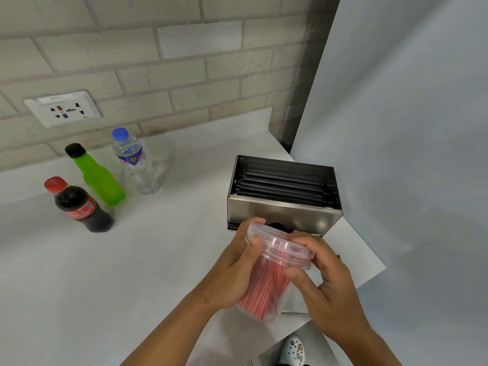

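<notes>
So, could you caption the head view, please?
Left hand and right hand grip a clear plastic tub of red straws by a steel box.

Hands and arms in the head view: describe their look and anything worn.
The left hand and right hand are bare: no gloves, rings, watch or bracelet show. The forearms are bare too, with no sleeve reaching into view.

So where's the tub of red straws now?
Head view, lower right: tub held between left hand and right hand, just in front of the steel box.

light: soft, even, bright | shadows: faint | glare: steel box (pixel 284 216) front | edges: wide-angle bending | focus: slightly soft
</notes>
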A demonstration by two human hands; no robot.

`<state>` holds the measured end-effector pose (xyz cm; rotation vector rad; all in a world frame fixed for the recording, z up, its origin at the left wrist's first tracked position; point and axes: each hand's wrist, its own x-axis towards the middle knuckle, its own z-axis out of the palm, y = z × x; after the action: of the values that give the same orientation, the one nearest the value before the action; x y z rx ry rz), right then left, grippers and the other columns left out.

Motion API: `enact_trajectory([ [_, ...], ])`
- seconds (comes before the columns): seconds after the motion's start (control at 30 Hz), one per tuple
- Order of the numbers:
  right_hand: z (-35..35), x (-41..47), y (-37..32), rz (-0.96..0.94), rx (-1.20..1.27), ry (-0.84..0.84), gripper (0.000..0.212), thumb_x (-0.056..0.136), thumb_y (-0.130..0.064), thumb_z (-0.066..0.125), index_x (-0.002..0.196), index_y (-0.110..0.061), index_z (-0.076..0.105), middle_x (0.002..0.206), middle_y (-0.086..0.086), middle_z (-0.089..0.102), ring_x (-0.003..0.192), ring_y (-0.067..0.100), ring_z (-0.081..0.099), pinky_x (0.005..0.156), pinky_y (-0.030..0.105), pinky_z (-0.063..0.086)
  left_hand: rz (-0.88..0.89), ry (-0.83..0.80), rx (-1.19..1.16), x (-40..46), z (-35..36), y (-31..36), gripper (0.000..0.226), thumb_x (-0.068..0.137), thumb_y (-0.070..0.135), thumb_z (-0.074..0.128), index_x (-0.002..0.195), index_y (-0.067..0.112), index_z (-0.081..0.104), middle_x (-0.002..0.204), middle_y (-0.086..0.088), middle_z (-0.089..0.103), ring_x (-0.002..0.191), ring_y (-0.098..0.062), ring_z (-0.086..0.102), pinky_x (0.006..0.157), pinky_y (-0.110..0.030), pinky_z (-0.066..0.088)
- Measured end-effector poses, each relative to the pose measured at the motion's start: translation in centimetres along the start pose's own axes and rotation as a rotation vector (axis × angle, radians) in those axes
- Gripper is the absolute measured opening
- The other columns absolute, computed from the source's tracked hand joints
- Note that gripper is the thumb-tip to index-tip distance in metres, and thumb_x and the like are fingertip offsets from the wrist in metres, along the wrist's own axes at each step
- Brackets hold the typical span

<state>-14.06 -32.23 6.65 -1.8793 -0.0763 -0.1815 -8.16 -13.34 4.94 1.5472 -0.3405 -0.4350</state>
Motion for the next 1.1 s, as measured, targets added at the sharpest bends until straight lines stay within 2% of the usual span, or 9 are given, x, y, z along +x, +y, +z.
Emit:
enact_trajectory([
  [0.13, -0.3, 0.2, -0.4, -0.019, 0.013, 0.024, 0.040, 0.090, -0.052, 0.068, 0.129, -0.045, 0.060, 0.125, -0.010, 0.067, 0.119, 0.017, 0.065, 0.090, 0.019, 0.057, 0.129, 0.012, 0.038, -0.4, 0.5, 0.8, 0.071, 0.098, 0.070, 0.043, 0.159, 0.041, 0.021, 0.140, 0.017, 0.057, 0.126, -0.017, 0.063, 0.094, -0.022, 0.056],
  [0.2, -0.4, 0.3, -0.7, -0.026, 0.038, 0.028, 0.045, 0.091, -0.057, 0.067, 0.133, -0.041, 0.059, 0.126, -0.009, 0.067, 0.119, 0.019, 0.066, 0.091, 0.020, 0.057, 0.187, 0.008, 0.020, -0.5, 0.6, 1.1, 0.067, 0.100, 0.062, 0.050, 0.158, 0.036, 0.028, 0.146, 0.005, 0.050, 0.125, -0.023, 0.062, 0.092, -0.025, 0.058],
  [0.33, -0.3, 0.3, -0.9, -0.065, 0.043, 0.002, 0.041, 0.093, -0.043, 0.067, 0.133, -0.044, 0.059, 0.127, -0.011, 0.066, 0.121, 0.018, 0.065, 0.091, 0.017, 0.055, 0.225, 0.056, 0.022, -0.6, 0.5, 1.7, 0.054, 0.100, 0.059, 0.054, 0.145, 0.033, 0.042, 0.143, 0.016, 0.048, 0.128, -0.019, 0.060, 0.089, -0.024, 0.058],
  [0.43, -0.2, 0.3, -0.8, -0.097, 0.044, 0.030, 0.038, 0.093, -0.035, 0.067, 0.131, -0.037, 0.063, 0.128, -0.010, 0.066, 0.125, 0.019, 0.063, 0.095, 0.019, 0.055, 0.238, 0.078, 0.031, -0.6, 0.5, 1.7, 0.056, 0.099, 0.061, 0.054, 0.143, 0.026, 0.046, 0.143, 0.013, 0.051, 0.128, -0.023, 0.059, 0.091, -0.027, 0.058],
  [0.6, 0.0, 0.3, -0.8, -0.123, 0.037, 0.067, 0.033, 0.094, -0.033, 0.066, 0.127, -0.034, 0.068, 0.131, -0.010, 0.067, 0.132, 0.022, 0.060, 0.103, 0.023, 0.052, 0.231, 0.119, 0.033, -0.5, 0.7, 1.8, 0.055, 0.099, 0.061, 0.054, 0.142, 0.028, 0.050, 0.144, -0.002, 0.052, 0.127, -0.032, 0.060, 0.094, -0.033, 0.058],
  [0.77, -0.7, 0.5, -1.0, -0.070, 0.101, 0.015, 0.047, 0.093, -0.038, 0.068, 0.138, -0.034, 0.059, 0.137, -0.007, 0.065, 0.132, 0.022, 0.060, 0.102, 0.022, 0.052, 0.211, 0.115, -0.077, -0.5, 0.0, 2.5, 0.045, 0.098, 0.064, 0.050, 0.129, 0.032, 0.057, 0.144, 0.005, 0.057, 0.131, -0.025, 0.061, 0.093, -0.029, 0.058],
  [0.87, -0.9, 0.4, -1.2, -0.074, 0.140, -0.004, 0.037, 0.096, -0.035, 0.064, 0.133, -0.036, 0.062, 0.130, -0.008, 0.068, 0.126, 0.020, 0.063, 0.098, 0.021, 0.053, 0.194, 0.068, -0.128, -0.6, -0.4, 2.6, 0.047, 0.100, 0.063, 0.047, 0.127, 0.026, 0.056, 0.147, 0.008, 0.057, 0.132, -0.025, 0.062, 0.095, -0.031, 0.059],
  [1.0, -1.2, 0.7, -1.7, -0.102, 0.056, 0.035, 0.026, 0.092, -0.036, 0.066, 0.118, -0.038, 0.068, 0.115, -0.009, 0.070, 0.113, 0.019, 0.067, 0.089, 0.018, 0.054, 0.248, 0.072, 0.061, -0.9, -0.3, 2.8, 0.045, 0.100, 0.067, 0.046, 0.134, 0.039, 0.055, 0.155, 0.015, 0.048, 0.144, -0.014, 0.050, 0.104, -0.024, 0.053],
  [1.1, -1.0, 0.8, -2.3, -0.143, -0.022, 0.067, 0.032, 0.089, -0.053, 0.071, 0.115, -0.033, 0.069, 0.111, -0.009, 0.069, 0.109, 0.018, 0.067, 0.089, 0.017, 0.052, 0.322, 0.032, 0.168, -0.8, 0.2, 2.9, 0.037, 0.099, 0.059, 0.057, 0.133, 0.044, 0.055, 0.156, 0.010, 0.046, 0.144, -0.023, 0.049, 0.107, -0.041, 0.054],
])
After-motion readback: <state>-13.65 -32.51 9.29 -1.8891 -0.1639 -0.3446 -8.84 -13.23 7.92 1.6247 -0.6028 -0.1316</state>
